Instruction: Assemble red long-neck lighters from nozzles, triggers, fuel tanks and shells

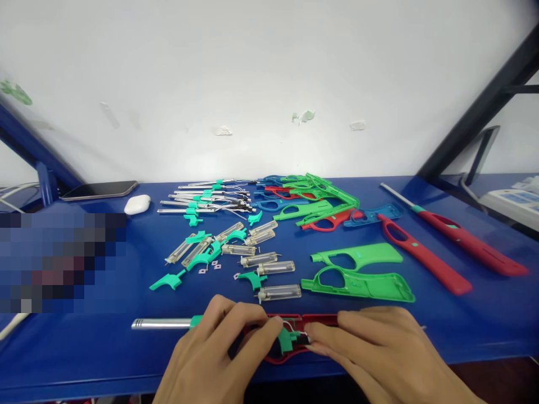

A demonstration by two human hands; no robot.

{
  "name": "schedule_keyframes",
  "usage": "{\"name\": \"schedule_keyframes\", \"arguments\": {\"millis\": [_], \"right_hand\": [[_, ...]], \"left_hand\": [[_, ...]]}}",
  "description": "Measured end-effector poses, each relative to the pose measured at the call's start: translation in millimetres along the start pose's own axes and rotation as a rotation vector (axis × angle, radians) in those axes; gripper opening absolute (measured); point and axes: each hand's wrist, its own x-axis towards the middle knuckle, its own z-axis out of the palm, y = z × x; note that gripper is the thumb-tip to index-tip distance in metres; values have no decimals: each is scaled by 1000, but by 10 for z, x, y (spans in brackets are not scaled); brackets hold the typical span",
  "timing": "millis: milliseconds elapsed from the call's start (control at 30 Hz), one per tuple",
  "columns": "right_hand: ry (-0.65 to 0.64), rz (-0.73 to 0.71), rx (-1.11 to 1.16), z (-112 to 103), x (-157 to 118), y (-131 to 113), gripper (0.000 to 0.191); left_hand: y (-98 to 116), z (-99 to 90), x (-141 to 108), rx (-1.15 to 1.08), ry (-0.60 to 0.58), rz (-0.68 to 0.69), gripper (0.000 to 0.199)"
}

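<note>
A red lighter shell (283, 358) lies at the shelf's front edge, its inside facing up, with a silver tube (162, 324) sticking out on the left. Over its left part is my left hand (219, 348), fingers curled, thumb and fingertips pressed on the shell beside a green trigger piece (288, 340). My right hand (379, 342) pinches at a small black part and white wire next to the trigger; the fingertips partly hide them. Just behind are two green shell halves (357, 282) and several clear fuel tanks (279, 292).
Metal tubes (202, 196) with wires lie at the back, beside piled coloured shells (303, 210). Green triggers (168, 280) are scattered mid-left. A finished-looking red lighter (471, 241) and a red shell (429, 258) lie right. A phone (101, 189) and white case (137, 205) sit back left.
</note>
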Motion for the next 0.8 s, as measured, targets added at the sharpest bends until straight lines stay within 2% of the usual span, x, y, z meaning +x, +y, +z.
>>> {"name": "schedule_keyframes", "arguments": {"millis": [233, 400, 800], "right_hand": [[10, -26, -26, -18, 31, -16, 36], [9, -39, -36, -2, 28, -20, 33], [22, -55, -42, -3, 64, -21, 38]], "left_hand": [[-5, 62, -34, -28, 66, -94, 51], [-16, 93, -19, -50, 116, -127, 50], [13, 134, -36, -127, 112, -184, 50]]}}
